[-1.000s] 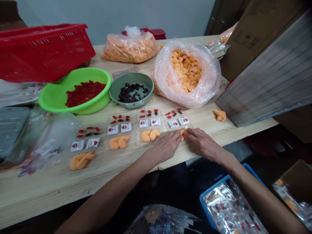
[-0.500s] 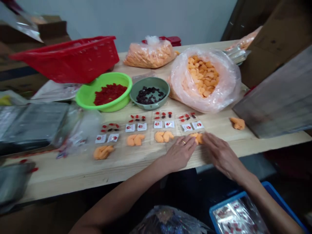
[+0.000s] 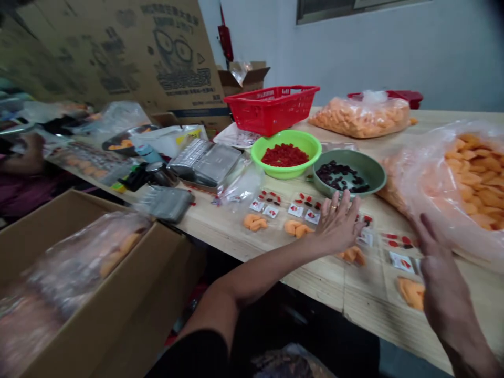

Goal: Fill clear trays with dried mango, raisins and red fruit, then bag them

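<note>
My left hand, a ring on one finger, is spread with nothing in it above the row of clear packets, just in front of the grey-green bowl of dark pieces. My right hand hangs over the rightmost packet, fingers extended and apart, holding nothing visible. Each packet has red and dark pieces, small white sachets and orange pieces; my hands hide parts of some. A green bowl of red pieces stands beside the grey-green bowl.
An open bag of orange pieces is at the right, a tied one behind. A red basket stands at the back. Left are stacked trays, an open carton and another person's arm.
The view has swung left, bringing the carton and another person's arm into sight. My hands have come off the rightmost orange pieces and moved apart, the left one now further left over the row.
</note>
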A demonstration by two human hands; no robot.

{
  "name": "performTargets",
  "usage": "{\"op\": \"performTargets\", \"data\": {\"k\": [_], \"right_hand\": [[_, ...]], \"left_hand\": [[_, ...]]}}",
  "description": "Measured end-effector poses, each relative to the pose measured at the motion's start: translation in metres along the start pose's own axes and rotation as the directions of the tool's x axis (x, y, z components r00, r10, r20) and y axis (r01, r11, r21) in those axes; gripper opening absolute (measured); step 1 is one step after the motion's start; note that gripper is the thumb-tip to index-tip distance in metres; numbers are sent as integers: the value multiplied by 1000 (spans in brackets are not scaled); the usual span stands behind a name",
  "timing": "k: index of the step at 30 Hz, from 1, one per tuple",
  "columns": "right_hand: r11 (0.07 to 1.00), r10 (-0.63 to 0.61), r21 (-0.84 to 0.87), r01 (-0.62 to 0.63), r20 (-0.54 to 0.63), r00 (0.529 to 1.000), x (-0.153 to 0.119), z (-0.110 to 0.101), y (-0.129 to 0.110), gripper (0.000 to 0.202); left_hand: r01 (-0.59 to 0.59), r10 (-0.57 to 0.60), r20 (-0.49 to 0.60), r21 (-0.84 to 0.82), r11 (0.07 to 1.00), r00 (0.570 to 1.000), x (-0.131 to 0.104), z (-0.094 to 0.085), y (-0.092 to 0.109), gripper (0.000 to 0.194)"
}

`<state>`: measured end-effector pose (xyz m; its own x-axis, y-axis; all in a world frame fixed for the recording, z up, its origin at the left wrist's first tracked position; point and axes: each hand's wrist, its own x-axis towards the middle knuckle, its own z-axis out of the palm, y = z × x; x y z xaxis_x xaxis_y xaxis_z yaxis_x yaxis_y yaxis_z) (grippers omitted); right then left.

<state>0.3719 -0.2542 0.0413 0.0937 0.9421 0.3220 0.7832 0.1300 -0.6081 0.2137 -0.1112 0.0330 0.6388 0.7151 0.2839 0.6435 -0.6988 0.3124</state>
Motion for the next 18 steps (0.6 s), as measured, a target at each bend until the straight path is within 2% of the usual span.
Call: {"op": "performTargets", "data": {"k": [2, 3, 5, 7, 9, 11, 13, 15, 18], "right_hand": [[994, 7, -106, -9, -22, 1000, 2, 17, 17, 62], [984, 0, -179, -3, -17, 1000, 4, 29, 23, 61], [946, -27, -323, 35, 28, 999, 14, 56, 23, 61], [906, -63, -411, 99, 100, 993, 32, 86, 9, 60], [871, -97, -460, 174, 188, 977, 59, 116, -15, 58], [840, -115, -488, 238, 268, 956, 89, 143, -39, 56], [815, -107, -514, 268, 321, 941, 115, 165, -53, 54], [802, -101, -521, 293, 365, 925, 131, 179, -56, 54], [786, -157, -510, 350, 383, 910, 132, 189, -43, 54]], "left_hand": [[-73, 77, -37, 100, 992, 996, -29, -21, -43, 56], [-73, 78, -29, 151, 986, 997, -46, -33, -66, 53], [32, -32, -6, 231, 972, 999, -80, -55, -112, 52], [135, -153, 37, 298, 945, 987, -107, -72, -153, 55], [189, -232, 91, 338, 922, 968, -124, -81, -181, 58], [201, -267, 162, 340, 919, 950, -135, -81, -192, 61], [213, -282, 201, 309, 927, 938, -141, -74, -188, 66], [241, -295, 188, 268, 933, 937, -147, -64, -176, 72], [319, -351, 138, 211, 924, 926, -157, -51, -152, 80]]}}
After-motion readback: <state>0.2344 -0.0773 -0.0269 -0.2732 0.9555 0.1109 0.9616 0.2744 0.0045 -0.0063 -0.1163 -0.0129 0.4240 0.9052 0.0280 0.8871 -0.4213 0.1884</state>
